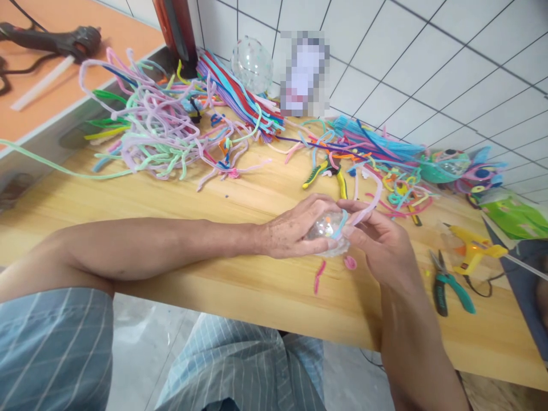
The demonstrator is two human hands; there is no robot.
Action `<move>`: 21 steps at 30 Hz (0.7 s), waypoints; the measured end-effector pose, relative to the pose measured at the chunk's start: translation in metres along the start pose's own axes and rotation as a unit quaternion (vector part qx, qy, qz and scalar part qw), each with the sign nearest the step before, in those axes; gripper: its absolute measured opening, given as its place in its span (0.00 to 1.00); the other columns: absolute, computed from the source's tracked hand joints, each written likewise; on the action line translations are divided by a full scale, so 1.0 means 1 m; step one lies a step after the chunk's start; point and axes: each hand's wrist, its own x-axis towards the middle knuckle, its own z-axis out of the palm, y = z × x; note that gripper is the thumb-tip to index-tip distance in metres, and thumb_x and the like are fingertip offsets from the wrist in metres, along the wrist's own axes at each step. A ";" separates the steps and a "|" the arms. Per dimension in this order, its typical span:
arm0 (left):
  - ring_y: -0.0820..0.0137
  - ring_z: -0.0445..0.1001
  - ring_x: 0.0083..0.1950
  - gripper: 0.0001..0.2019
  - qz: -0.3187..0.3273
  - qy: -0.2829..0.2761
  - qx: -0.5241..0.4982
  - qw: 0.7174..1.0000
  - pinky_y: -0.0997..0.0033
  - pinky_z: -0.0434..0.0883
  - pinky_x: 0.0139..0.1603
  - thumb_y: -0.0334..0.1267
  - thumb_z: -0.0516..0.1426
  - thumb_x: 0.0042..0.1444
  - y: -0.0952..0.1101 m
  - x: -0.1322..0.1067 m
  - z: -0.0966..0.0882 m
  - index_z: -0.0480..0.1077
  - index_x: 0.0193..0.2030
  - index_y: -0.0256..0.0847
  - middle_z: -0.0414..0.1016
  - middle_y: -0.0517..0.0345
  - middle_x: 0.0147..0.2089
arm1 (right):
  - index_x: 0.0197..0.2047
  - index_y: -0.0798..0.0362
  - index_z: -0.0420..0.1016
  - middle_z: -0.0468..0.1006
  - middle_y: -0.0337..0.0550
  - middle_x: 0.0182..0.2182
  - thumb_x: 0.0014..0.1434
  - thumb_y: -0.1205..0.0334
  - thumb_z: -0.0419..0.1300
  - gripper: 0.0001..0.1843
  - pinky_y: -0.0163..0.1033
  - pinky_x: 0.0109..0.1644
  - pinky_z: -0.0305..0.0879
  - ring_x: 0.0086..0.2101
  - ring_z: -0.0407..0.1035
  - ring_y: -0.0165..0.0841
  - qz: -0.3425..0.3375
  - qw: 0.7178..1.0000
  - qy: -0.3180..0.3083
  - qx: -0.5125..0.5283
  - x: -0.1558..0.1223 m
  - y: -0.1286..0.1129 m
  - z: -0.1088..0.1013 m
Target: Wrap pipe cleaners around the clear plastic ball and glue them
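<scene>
Over the table's point(240, 291) near side, my left hand point(291, 228) clasps a clear plastic ball point(322, 228), my right hand point(381, 240) pinches a lilac pipe cleaner point(377, 197); one blue band point(343, 221) already crosses the ball, the lilac length arches free.

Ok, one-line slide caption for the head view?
The left hand holds a clear rounded plastic shell; the right hand holds a lilac fuzzy stem beside it.

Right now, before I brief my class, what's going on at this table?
A person's left hand cups a clear ball while the right hand holds a lavender fuzzy strand at its side. A light-blue strand crosses the ball. The yellow glue gun and teal-handled pliers rest to the right, unheld.
</scene>
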 end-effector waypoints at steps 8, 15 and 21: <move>0.53 0.71 0.68 0.25 0.000 0.010 -0.005 1.000 0.44 0.74 0.69 0.46 0.59 0.70 -0.002 -0.001 0.003 0.57 0.68 0.43 0.71 0.40 0.63 | 0.38 0.46 0.83 0.83 0.45 0.60 0.56 0.54 0.73 0.08 0.43 0.41 0.80 0.49 0.80 0.42 -0.012 1.000 0.005 -0.005 0.000 -0.001 0.003; 0.53 0.71 0.70 0.23 -0.052 -0.027 -0.057 0.997 0.43 0.72 0.71 0.50 0.55 0.71 0.003 0.001 -0.006 0.60 0.67 0.45 0.71 0.41 0.64 | 0.39 0.46 0.83 0.84 0.45 0.57 0.56 0.55 0.73 0.08 0.44 0.45 0.80 0.49 0.80 0.42 -0.020 1.000 0.014 0.003 0.001 0.000 0.004; 0.52 0.73 0.69 0.28 -0.103 -0.021 -0.052 0.993 0.45 0.72 0.71 0.56 0.58 0.69 0.010 0.007 -0.010 0.62 0.67 0.42 0.73 0.40 0.65 | 0.38 0.45 0.83 0.85 0.43 0.57 0.58 0.55 0.73 0.07 0.46 0.47 0.81 0.49 0.79 0.41 -0.032 0.999 0.012 -0.003 0.002 0.003 0.002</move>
